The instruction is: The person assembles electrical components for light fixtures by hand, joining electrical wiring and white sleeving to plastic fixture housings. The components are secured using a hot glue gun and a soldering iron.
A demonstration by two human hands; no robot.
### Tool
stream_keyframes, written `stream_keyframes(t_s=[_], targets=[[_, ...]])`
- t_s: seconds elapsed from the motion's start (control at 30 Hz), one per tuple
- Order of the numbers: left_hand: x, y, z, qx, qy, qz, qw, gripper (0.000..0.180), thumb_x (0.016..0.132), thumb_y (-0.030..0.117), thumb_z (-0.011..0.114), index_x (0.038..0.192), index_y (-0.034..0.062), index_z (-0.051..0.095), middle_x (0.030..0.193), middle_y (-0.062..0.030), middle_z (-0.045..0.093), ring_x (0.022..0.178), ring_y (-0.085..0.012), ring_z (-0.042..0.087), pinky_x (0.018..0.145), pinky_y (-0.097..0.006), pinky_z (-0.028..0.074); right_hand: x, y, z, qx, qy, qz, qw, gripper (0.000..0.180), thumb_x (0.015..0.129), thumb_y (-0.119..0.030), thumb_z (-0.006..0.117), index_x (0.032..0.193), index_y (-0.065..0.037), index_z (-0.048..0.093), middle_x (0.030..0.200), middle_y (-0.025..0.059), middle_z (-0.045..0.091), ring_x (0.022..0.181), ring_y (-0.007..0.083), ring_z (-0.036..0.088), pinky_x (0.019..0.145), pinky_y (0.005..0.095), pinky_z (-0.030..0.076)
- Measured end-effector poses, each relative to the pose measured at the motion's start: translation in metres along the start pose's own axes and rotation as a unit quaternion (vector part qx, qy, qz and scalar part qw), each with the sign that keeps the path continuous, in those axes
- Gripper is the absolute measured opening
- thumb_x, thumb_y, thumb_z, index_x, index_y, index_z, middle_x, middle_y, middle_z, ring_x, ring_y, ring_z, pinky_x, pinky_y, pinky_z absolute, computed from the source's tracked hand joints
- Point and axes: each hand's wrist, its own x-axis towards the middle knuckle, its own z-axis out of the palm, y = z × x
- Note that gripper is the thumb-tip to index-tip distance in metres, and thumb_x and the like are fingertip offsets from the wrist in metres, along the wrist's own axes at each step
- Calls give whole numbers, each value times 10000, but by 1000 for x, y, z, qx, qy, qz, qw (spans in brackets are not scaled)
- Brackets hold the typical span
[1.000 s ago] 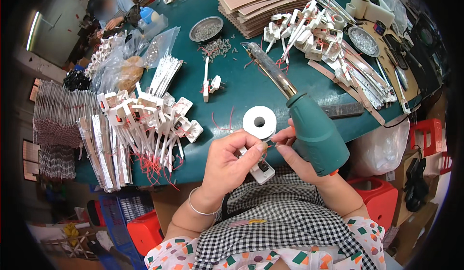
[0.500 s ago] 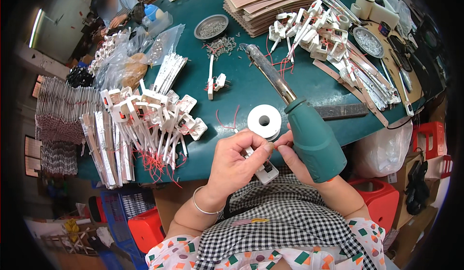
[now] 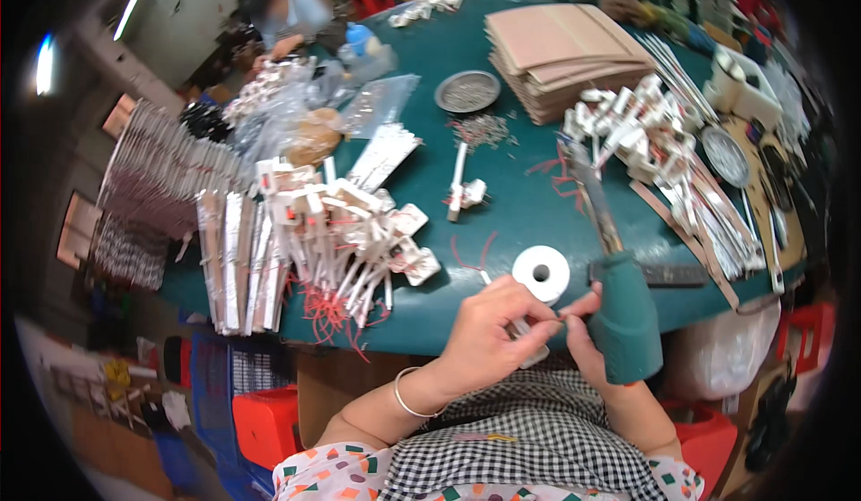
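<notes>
My left hand (image 3: 498, 332) is closed around a small white plastic housing (image 3: 535, 356), mostly covered by the fingers. Its thumb and forefinger meet the fingertips of my right hand (image 3: 589, 348) in a pinch; a thin reddish wire seems to lie there, too blurred to be sure. A soldering iron with a green handle (image 3: 628, 322) is held in my right hand, its metal barrel pointing up and away over the table. Just beyond the fingers lies a white spool (image 3: 541, 273). Red wire ends (image 3: 473, 252) stick up beside it.
At left is a heap of white housings with red wires (image 3: 345, 232). A metal dish of small parts (image 3: 467, 93) stands farther back, near stacked brown boards (image 3: 574, 39). More white assemblies (image 3: 641, 133) lie at right, behind a dark bar (image 3: 673, 275). Another person (image 3: 300, 12) sits far left.
The whole view has swung, so the table things appear farther right and lower. The iron stands more upright than before. Both hands still meet at the fingertips, the housing more hidden.
</notes>
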Motion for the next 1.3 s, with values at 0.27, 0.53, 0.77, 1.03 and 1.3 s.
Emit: stream_keyframes(t_s=[0.27, 0.53, 0.77, 1.03, 1.3], targets=[[-3, -3, -3, -27, -25, 30, 999, 57, 759, 56, 735, 781, 32, 689, 737, -39, 644, 675, -179, 529, 626, -295, 430, -6, -9, 1, -36, 0, 66, 997, 164, 630, -68, 735, 752, -146, 658, 754, -10, 639, 685, 229, 578, 613, 371, 467], [1, 0, -1, 90, 56, 221, 969, 170, 630, 9, 785, 761, 47, 683, 693, -34, 597, 642, -201, 505, 550, -307, 411, -7, -6, -1, 146, -12, 105, 984, 138, 693, -10, 682, 789, -102, 647, 802, 13, 620, 796, 209, 564, 755, 348, 447], [1, 2, 0, 77, 28, 171, 982, 168, 666, 9, 765, 794, 41, 661, 707, -45, 589, 649, -215, 504, 588, -318, 416, -9, -6, 0, 211, 5, 135, 968, 119, 739, 25, 641, 817, -64, 632, 827, 39, 618, 845, 179, 572, 794, 337, 454], [-1, -5, 4, 61, 19, 143, 988, 139, 698, -11, 730, 803, 40, 655, 738, -79, 599, 704, -261, 533, 700, -355, 460, -9, -4, 6, 143, 60, 54, 986, 134, 699, 23, 662, 803, -47, 615, 716, 19, 616, 565, 138, 570, 539, 259, 455], [-2, -4, -19, 5, 42, 81, 996, 95, 765, -10, 712, 846, 27, 677, 753, -58, 648, 725, -167, 566, 666, -290, 444, 0, 14, -11, 233, 143, 108, 956, 504, 799, 123, 535, 1261, -3, 379, 837, 86, 585, 616, 100, 533, 535, 218, 445]])
